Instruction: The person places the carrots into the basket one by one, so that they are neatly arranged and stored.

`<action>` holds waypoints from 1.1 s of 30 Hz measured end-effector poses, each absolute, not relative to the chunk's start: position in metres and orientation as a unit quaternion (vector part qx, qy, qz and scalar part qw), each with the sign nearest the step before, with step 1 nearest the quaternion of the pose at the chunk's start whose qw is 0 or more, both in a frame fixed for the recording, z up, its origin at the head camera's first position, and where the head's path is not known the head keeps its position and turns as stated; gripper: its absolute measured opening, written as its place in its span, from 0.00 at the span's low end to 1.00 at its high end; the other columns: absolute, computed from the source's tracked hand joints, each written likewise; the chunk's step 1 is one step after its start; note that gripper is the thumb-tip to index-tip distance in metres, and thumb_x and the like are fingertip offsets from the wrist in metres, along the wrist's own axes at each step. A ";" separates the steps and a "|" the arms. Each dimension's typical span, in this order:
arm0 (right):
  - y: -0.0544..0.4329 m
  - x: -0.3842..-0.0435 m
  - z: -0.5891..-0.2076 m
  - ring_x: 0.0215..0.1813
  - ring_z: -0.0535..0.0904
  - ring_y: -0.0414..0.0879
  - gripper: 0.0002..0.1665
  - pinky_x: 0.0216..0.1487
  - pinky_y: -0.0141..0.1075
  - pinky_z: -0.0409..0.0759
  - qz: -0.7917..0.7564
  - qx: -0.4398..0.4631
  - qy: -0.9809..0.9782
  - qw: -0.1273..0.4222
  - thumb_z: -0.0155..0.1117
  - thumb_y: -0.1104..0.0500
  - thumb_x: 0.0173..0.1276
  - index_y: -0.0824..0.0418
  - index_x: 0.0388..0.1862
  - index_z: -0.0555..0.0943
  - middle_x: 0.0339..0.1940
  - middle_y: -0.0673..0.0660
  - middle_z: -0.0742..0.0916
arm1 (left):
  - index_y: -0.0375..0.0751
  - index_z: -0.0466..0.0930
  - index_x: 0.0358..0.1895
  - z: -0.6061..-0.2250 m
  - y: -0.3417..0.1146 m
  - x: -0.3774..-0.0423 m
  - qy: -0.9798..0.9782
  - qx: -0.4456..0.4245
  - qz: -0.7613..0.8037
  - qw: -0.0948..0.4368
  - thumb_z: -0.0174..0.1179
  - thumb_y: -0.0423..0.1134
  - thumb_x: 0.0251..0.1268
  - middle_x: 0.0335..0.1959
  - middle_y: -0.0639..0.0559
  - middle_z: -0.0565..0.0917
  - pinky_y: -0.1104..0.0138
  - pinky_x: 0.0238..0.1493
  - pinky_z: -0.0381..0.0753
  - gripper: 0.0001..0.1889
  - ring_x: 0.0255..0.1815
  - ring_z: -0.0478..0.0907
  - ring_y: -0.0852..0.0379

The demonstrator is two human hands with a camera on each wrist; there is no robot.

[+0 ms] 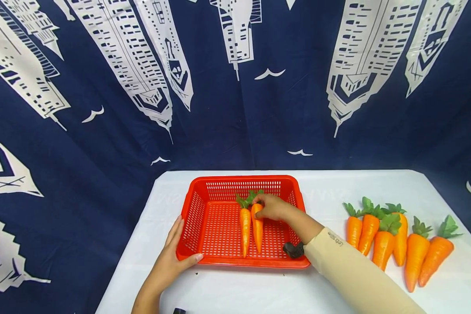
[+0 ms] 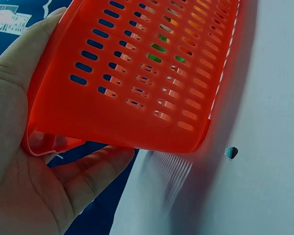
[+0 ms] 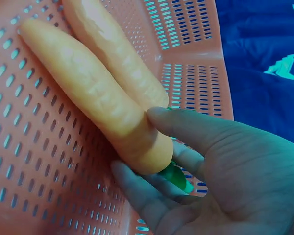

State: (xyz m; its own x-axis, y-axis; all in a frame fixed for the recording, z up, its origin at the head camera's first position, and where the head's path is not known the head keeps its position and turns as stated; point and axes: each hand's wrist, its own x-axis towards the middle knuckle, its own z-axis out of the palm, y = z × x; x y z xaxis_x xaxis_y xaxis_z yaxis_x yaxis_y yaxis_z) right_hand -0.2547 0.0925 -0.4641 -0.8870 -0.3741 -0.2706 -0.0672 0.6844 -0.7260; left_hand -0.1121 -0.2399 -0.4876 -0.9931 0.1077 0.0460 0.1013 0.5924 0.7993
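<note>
A red plastic basket (image 1: 223, 261) with slotted walls stands on the white table. Two orange carrots with green leafy tops lie side by side in it: the left carrot (image 1: 245, 231) and the right carrot (image 1: 257, 235). My right hand (image 1: 272, 207) pinches the right carrot near its leafy end; in the right wrist view the thumb and fingers lie on either side of that carrot (image 3: 93, 88). At the basket's near left corner my left hand (image 1: 168, 257) holds the rim, thumb on the front edge and fingers along the left side; the basket wall (image 2: 112, 107) fills the left wrist view.
Several more carrots (image 1: 416, 257) lie on the table right of the basket, leaves pointing away. The white table (image 1: 235, 292) backs onto a dark blue cloth (image 1: 259, 122) with white buildings. A small black object (image 1: 179, 311) shows at the bottom edge.
</note>
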 end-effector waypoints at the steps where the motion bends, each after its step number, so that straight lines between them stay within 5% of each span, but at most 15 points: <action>1: 0.093 -0.254 -0.465 0.44 0.78 0.48 0.25 0.45 0.38 0.78 -0.374 -0.125 0.896 0.206 0.75 0.62 0.60 0.60 0.57 0.80 0.46 0.58 0.84 | 0.60 0.42 0.83 -0.488 -0.240 -0.112 0.893 0.058 0.447 0.004 0.76 0.57 0.52 0.85 0.63 0.41 0.29 0.72 0.57 0.60 0.83 0.47 0.45; 14: 0.098 -0.256 -0.468 0.51 0.77 0.51 0.27 0.56 0.46 0.78 -0.366 -0.129 0.898 0.206 0.75 0.53 0.62 0.54 0.60 0.82 0.55 0.59 0.84 | 0.59 0.41 0.83 -0.487 -0.239 -0.113 0.895 0.056 0.443 0.008 0.75 0.58 0.52 0.84 0.67 0.40 0.28 0.72 0.55 0.61 0.84 0.46 0.43; 27: 0.103 -0.260 -0.457 0.60 0.80 0.59 0.27 0.58 0.48 0.83 -0.462 -0.119 0.870 0.123 0.70 0.54 0.68 0.58 0.65 0.80 0.65 0.64 0.81 | 0.59 0.41 0.83 -0.488 -0.240 -0.111 0.896 0.052 0.442 0.007 0.76 0.56 0.53 0.85 0.64 0.40 0.28 0.72 0.55 0.60 0.84 0.46 0.43; 33: 0.110 -0.254 -0.441 0.60 0.83 0.57 0.28 0.56 0.47 0.83 -0.507 -0.088 0.851 0.103 0.68 0.52 0.69 0.58 0.66 0.78 0.61 0.63 0.85 | 0.59 0.41 0.83 -0.487 -0.240 -0.111 0.893 0.057 0.447 0.007 0.75 0.54 0.54 0.84 0.65 0.40 0.29 0.72 0.56 0.60 0.84 0.46 0.43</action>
